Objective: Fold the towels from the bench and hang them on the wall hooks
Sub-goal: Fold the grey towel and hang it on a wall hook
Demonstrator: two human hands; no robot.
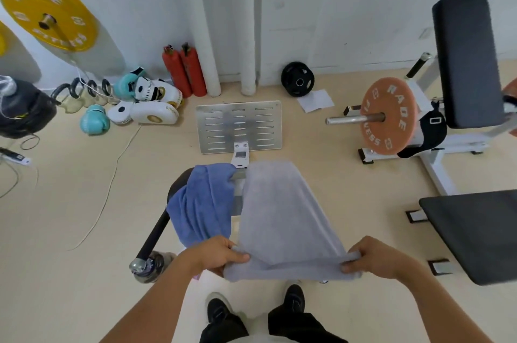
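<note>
A grey towel (282, 216) stretches from the machine in front of me down to my hands. My left hand (219, 254) pinches its near left corner, and my right hand (375, 257) pinches its near right corner, so the near edge is held taut between them. A blue towel (204, 202) hangs crumpled over the black padded bar (155, 230) just left of the grey one. No wall hooks are in view.
A metal footplate (239, 127) stands ahead on the floor. A black bench pad (475, 230) is at right, with an orange weight plate (389, 116) on a white machine behind it. Boxing gloves and pads (140, 102), red extinguishers (184, 71) and a yellow plate (47, 9) lie at left.
</note>
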